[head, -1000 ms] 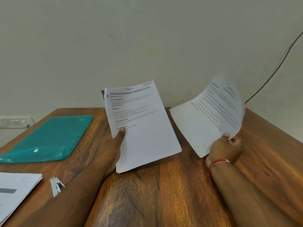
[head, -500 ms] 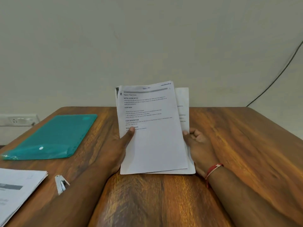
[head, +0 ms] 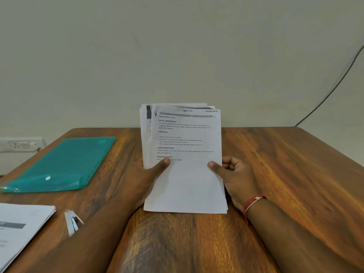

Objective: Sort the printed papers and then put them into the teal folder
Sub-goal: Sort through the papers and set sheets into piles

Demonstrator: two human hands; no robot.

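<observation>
Left hand [head: 145,180]: grasping the printed papers [head: 187,184] at their left edge, thumb laid across the front sheet, fingers hidden behind.

Right hand [head: 236,178]: grasping the same stack at its right edge, thumb tip on the front sheet, other fingers curled just beside the edge.

Red thread band [head: 253,203]: on the right wrist.

Printed papers: held between the two hands, nearly upright, print facing me. Top edges are fanned unevenly, with rear sheets showing up and to the left. I cannot tell whether the bottom edge touches the wooden table [head: 295,174].

Teal folder [head: 59,166]: flat on the table, well to the left of the left hand.

Second paper pile [head: 21,227]: flat, left of the left forearm, nearer to me than the folder.

Small metal item [head: 72,223]: between that pile and the left forearm; I cannot say what it is.

Wall socket [head: 17,144]: beyond the folder, far left of the left hand.

Dark cable [head: 334,87]: on the wall, up and right of the right hand.
</observation>
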